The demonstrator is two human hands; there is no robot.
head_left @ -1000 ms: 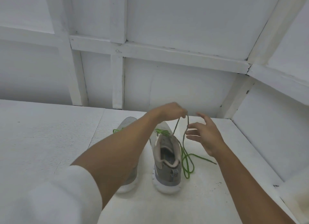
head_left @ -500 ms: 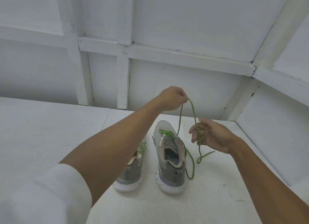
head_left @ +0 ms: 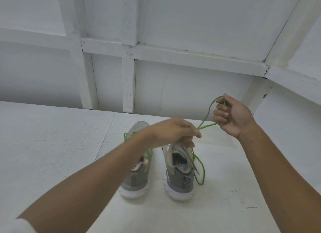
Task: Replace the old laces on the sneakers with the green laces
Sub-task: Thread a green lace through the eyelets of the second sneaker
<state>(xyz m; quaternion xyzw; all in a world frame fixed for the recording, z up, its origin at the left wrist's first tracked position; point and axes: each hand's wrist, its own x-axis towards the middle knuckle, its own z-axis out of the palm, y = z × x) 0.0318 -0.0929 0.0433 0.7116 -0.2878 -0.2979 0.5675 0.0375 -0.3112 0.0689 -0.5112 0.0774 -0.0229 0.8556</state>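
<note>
1. The lace (head_left: pixel 208 125) is running up from the right sneaker (head_left: pixel 178 178) on the table (head_left: pixel 52 145), with slack trailing beside it.
2. The left hand (head_left: pixel 173 132) is pinching it above the tongue, and the right hand (head_left: pixel 232 116) is clenching a raised loop.
3. This looks like bow-tying; next, probably, comes crossing the loops and cinching them gently.
4. The left sneaker (head_left: pixel 137 178) is already wearing green.

Two grey sneakers side by side on white counter (head_left: pixel 52 145), heels toward camera. Left hand (head_left: pixel 173 132) pinches green lace (head_left: pixel 208 125) above right-side sneaker (head_left: pixel 178 180). Right hand (head_left: pixel 232 117), raised, grips lace loop. Left-side sneaker (head_left: pixel 137 180) also green-laced.
</note>
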